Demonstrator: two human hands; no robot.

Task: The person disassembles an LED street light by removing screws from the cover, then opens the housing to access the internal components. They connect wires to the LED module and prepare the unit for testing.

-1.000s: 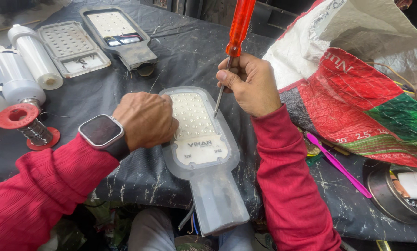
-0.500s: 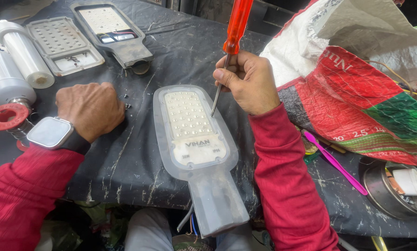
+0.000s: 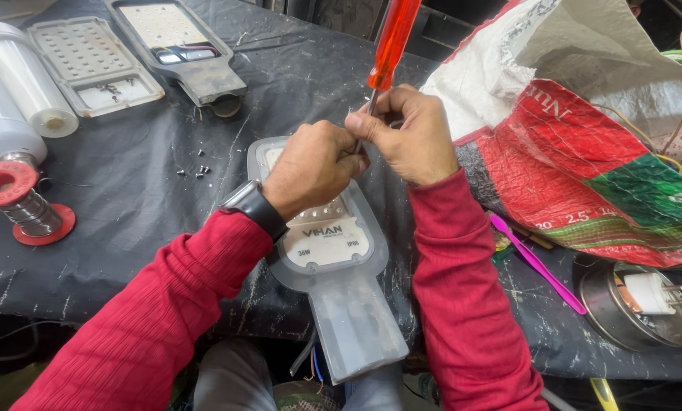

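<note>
Head view: both hands' grip pins screwdriver (image 3: 390, 46) upright over lamp housing (image 3: 333, 243).

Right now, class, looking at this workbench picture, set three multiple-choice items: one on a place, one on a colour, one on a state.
1. Where does the red solder-wire spool stand?
A. at the bench's left side
B. inside the woven sack
C. on the lamp

2. What colour is the screwdriver's translucent plastic handle?
A. blue
B. orange-red
C. green

3. What is on the grey LED street-lamp housing under the hands?
A. nothing
B. only the left hand
C. both hands, close together at its upper end

Answers: 1 A, it stands upright on the black table cover at far left. 2 B, the handle above the right hand glows orange-red. 3 C, the left hand meets the right by the screwdriver shaft.
</note>
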